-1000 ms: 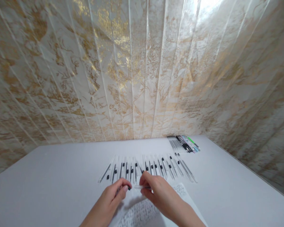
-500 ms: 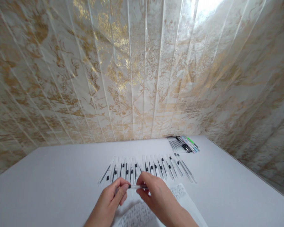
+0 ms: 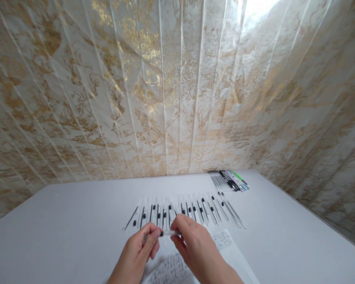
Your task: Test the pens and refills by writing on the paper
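A clear pen (image 3: 167, 233) with a black part near its left end lies level between my two hands, above a sheet of paper. My left hand (image 3: 142, 246) pinches its left end between thumb and forefinger. Around the other end, the fingers of my right hand (image 3: 193, 240) are closed, hiding that tip. Just beyond my hands, a row of clear pen parts (image 3: 207, 209) with thin dark refills and small black pieces spreads across the table. The handwritten paper (image 3: 171, 270) is partly covered by my right hand and forearm.
At the back right of the white table (image 3: 62, 221) lies a group of pens (image 3: 233, 181), some black, one bright green, beside several thin dark sticks (image 3: 219, 179). Behind the table rises a wall covering with gold patterns (image 3: 165, 98).
My right hand has shifted very slightly on the pen, and less of the pen's right end shows. Both hands keep their hold; the row on the table looks the same.
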A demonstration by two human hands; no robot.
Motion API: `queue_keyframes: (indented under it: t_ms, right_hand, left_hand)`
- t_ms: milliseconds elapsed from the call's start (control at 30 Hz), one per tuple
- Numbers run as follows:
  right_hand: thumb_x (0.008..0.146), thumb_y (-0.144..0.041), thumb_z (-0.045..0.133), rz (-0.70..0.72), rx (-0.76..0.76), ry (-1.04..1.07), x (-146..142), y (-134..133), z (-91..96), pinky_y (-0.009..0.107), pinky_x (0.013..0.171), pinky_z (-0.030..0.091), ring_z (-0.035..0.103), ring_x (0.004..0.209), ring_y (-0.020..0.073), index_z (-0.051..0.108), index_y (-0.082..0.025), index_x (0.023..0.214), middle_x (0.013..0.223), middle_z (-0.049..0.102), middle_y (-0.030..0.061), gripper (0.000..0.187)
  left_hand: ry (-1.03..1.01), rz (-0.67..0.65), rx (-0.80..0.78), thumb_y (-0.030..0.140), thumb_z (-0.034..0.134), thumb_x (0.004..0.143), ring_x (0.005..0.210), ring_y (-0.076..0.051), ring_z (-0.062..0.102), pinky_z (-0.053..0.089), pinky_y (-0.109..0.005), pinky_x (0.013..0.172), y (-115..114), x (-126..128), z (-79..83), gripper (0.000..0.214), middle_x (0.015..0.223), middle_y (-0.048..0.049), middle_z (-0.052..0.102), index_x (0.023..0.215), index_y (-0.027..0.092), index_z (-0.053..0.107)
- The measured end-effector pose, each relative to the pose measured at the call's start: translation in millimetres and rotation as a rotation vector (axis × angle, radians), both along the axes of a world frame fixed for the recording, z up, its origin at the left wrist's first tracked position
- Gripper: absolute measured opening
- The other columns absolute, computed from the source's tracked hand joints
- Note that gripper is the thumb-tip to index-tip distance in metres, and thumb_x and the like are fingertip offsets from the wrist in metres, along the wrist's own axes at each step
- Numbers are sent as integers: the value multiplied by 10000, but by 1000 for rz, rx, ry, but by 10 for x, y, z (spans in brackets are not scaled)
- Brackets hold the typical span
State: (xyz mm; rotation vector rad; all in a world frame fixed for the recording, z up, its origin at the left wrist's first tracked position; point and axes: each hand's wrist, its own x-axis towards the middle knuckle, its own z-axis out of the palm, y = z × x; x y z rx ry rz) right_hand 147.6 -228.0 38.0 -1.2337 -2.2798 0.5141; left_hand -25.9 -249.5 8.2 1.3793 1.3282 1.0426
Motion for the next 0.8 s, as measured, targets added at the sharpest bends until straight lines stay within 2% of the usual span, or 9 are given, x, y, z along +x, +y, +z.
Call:
queue_keyframes:
  t_ms: [133, 333, 467, 633, 733, 800]
  right_hand:
    - [805, -54, 539, 4, 75, -90, -35, -41, 43, 245, 600, 421, 615, 703, 171, 565, -197, 855, 817, 656, 34, 154]
    - [839, -87, 545, 14, 107, -147, -56, -65, 52, 256, 619, 434, 655, 743, 195, 605, -183, 895, 844, 695, 54, 127]
    - [886, -143, 497, -2, -10, -110, -43, -54, 35, 248, 586, 405, 648, 683, 185, 618, -170, 905, 804, 709, 60, 125]
    - [918, -159, 416, 98, -325, 112, 33, -33, 93, 189, 541, 359, 530, 560, 110, 625, -178, 822, 612, 601, -19, 232]
    - [927, -184, 409, 99, -350, 190, 45, -29, 141, 186, 547, 347, 487, 562, 105, 612, -180, 826, 607, 550, -32, 227]
    - [915, -188, 441, 68, -320, 169, 31, -32, 156, 196, 559, 345, 485, 577, 113, 605, -180, 822, 622, 554, -26, 189]
  left_hand:
    - [0, 67, 38, 623, 443, 865, 479, -89, 277, 228, -215, 484, -17, 24, -16, 488, 497, 88, 347, 625, 199, 446]
    - [-90, 76, 2, 649, 451, 848, 441, -77, 255, 204, -196, 439, -37, 64, -15, 486, 482, 97, 338, 656, 202, 455]
    - [-5, 124, 111, 611, 485, 847, 488, -105, 373, 309, -206, 497, -84, 75, 33, 420, 528, 78, 405, 778, 204, 565]
    - [55, 113, 164, 577, 465, 867, 565, -145, 493, 396, -246, 608, -112, 69, 62, 388, 579, 54, 481, 880, 217, 610]
    - [-20, 135, 129, 587, 455, 867, 611, -157, 523, 413, -252, 630, -85, 36, 84, 430, 607, 53, 490, 1036, 210, 578]
    - [-2, 143, 130, 581, 463, 866, 616, -156, 510, 410, -251, 630, -66, 9, 105, 406, 616, 52, 485, 1000, 215, 576]
